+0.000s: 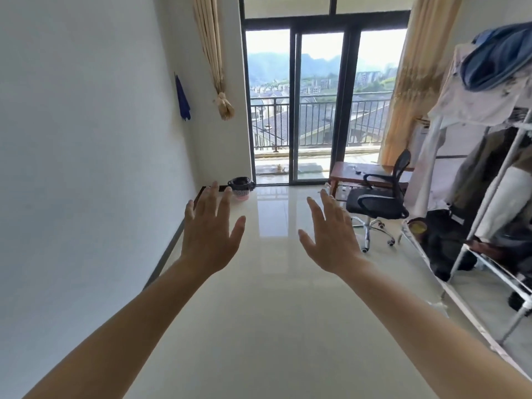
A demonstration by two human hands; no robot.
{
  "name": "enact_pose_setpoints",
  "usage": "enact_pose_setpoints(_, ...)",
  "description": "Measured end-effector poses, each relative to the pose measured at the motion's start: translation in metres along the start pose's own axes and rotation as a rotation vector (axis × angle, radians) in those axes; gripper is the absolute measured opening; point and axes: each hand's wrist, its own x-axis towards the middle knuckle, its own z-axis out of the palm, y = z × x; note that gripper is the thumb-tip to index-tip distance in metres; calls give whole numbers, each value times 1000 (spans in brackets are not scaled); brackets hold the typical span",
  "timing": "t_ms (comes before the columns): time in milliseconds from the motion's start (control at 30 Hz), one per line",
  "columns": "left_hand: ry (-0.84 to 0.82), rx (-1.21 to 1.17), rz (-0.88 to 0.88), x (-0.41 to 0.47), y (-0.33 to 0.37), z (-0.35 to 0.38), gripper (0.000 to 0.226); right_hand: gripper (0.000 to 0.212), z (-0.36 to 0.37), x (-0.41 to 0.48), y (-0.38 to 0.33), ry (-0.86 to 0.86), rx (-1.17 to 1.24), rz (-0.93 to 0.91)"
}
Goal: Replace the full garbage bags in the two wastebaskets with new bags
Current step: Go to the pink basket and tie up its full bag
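wastebasket [241, 194]: small, pink-white lattice, stood upright on the floor [273, 298] | place: far left corner, set near the wall [86, 139] and glass door [319, 110] | garbage bag [240, 182]: black, fitted inside, folded over the rim

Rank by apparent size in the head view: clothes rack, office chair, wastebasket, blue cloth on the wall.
1. clothes rack, though nearness to the camera enlarges it.
2. office chair.
3. wastebasket and blue cloth look about alike; no ranking between them.
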Motion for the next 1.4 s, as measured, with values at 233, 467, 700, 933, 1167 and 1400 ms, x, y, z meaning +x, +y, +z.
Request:
enact_pose_setpoints(233, -24, 15, -1, 196, -40, 154, 67, 73, 109, 222, 69, -3, 31, 45)
enact_pose_setpoints(467, 3, 63, -55, 362, -147, 248, 66, 73, 201, 449, 66, -30, 101, 8)
enact_pose_setpoints(700, 13, 34, -68, 519, -266, 378, 67, 74, 339, 643, 56, -54, 61, -41)
enact_pose_setpoints(933, -122, 12, -48, 709, -359, 498, 73, 74, 430, 824, 78, -85, 53, 29)
enact_pose_setpoints(1167, -149, 9, 9, 860, -407, 639, 72, 74, 536, 990, 134, -69, -3, 43)
enact_pose_setpoints(1400, -229, 52, -29, 1021, -470, 768, 76, 75, 652, 1191, 171, -132, 17, 29)
